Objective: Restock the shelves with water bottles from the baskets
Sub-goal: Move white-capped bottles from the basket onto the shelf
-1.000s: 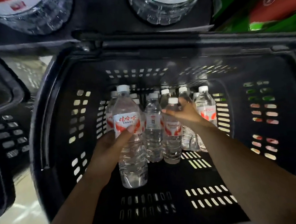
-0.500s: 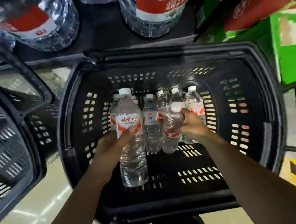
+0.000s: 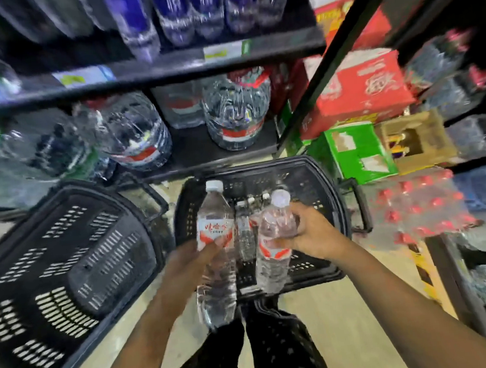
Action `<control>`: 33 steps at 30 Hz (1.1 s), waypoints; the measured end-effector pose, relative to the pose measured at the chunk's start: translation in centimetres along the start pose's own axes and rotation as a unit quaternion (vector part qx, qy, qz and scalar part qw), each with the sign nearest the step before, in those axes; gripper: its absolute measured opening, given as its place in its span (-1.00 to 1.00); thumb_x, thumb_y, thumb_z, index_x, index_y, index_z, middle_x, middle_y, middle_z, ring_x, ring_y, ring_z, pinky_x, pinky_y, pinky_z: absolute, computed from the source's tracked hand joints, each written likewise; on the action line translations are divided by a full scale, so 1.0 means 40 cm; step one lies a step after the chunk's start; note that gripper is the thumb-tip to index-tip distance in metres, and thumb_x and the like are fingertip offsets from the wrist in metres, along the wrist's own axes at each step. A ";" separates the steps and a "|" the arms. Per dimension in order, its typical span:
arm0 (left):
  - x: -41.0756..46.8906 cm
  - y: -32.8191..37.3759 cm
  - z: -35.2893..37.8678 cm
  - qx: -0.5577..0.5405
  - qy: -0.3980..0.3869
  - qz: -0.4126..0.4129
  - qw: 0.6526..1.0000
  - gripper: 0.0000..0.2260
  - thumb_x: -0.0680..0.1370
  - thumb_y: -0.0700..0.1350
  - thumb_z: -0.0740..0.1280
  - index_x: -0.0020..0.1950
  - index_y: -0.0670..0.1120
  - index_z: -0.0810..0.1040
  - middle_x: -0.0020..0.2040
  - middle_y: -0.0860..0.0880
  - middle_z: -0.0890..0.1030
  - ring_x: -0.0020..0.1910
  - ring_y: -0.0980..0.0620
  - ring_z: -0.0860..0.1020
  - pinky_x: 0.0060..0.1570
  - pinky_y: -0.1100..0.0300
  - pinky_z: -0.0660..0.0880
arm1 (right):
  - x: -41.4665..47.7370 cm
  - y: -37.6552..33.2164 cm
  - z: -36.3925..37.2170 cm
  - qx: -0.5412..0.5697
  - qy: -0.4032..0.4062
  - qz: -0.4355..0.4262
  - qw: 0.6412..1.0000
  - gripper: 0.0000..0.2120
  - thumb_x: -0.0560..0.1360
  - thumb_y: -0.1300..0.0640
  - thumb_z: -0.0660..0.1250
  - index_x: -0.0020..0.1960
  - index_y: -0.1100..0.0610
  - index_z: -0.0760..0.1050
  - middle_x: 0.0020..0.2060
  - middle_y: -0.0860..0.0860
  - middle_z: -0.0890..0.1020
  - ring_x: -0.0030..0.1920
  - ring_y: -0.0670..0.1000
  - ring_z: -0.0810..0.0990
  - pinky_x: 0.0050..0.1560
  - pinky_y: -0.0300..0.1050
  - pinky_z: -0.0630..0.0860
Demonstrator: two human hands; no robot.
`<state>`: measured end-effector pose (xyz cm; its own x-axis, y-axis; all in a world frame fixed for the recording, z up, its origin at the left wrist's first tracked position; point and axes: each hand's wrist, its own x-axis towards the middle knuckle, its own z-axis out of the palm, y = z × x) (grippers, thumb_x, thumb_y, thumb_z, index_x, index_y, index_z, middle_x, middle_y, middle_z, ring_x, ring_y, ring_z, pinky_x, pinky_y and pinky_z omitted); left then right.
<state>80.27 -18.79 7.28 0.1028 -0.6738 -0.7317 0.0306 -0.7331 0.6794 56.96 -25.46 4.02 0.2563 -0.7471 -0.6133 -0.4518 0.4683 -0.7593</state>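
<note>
Left water bottle (image 3: 213,216) is gripped by curled fingers of your left hand (image 3: 188,261), right water bottle (image 3: 272,258) by your right hand (image 3: 313,236), both above the basket (image 3: 320,182).

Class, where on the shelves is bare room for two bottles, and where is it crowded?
Bare: front of the lower shelf, between the left jug and the right jug. Crowded: the upper shelf, lined with blue-labelled bottles.

I'm in a shop: the shelf (image 3: 165,69) carries price tags (image 3: 83,77), big water jugs (image 3: 237,110) stand under it, cartons (image 3: 360,89) stack right of it, shopping baskets (image 3: 66,275) sit before it.
</note>
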 end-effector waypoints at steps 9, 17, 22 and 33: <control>-0.352 0.063 -0.091 0.018 -0.008 0.033 0.999 -0.76 0.49 0.04 0.42 0.04 -0.09 0.61 -0.18 0.04 0.71 -0.16 0.06 0.65 -0.17 0.14 0.51 | -0.399 -0.201 0.075 0.055 0.054 -0.067 0.995 -0.46 0.24 0.32 0.61 0.16 0.14 0.51 0.01 0.00 0.67 0.03 -0.05 0.66 0.03 -0.15 0.57; -0.497 0.132 -0.135 -0.033 -0.040 0.098 0.994 -0.38 0.18 0.25 0.55 0.10 -0.09 0.65 0.01 -0.06 0.70 0.03 -0.07 0.66 0.17 -0.10 0.51 | -0.569 -0.375 0.040 0.011 0.105 -0.141 0.984 -0.56 0.21 0.25 0.64 0.01 0.04 0.56 -0.15 -0.05 0.69 -0.14 -0.14 0.66 -0.17 -0.23 0.58; -0.544 0.218 -0.122 -0.043 -0.045 0.173 0.983 -0.26 0.11 0.26 0.58 0.14 -0.15 0.63 0.02 -0.11 0.70 0.02 -0.11 0.67 0.19 -0.13 0.50 | -0.633 -0.453 -0.020 0.004 0.139 -0.184 0.973 -0.55 0.22 0.25 0.63 0.01 0.04 0.55 -0.13 -0.14 0.70 -0.13 -0.17 0.67 -0.16 -0.40 0.49; -0.545 0.455 -0.023 -0.046 -0.037 0.298 0.953 -0.31 0.14 0.19 0.58 0.18 -0.10 0.59 0.05 -0.04 0.70 0.05 -0.02 0.66 0.17 -0.05 0.51 | -0.617 -0.610 -0.214 -0.011 0.164 -0.269 0.949 -0.42 0.15 0.15 0.67 0.11 0.03 0.54 -0.03 -0.11 0.70 0.00 -0.10 0.67 0.11 -0.05 0.58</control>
<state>79.52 -17.35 35.62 0.0600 -0.9749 -0.2146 0.0766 -0.2098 0.9747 54.35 -22.49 39.54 0.1757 -0.9838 -0.0353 -0.3503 -0.0289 -0.9362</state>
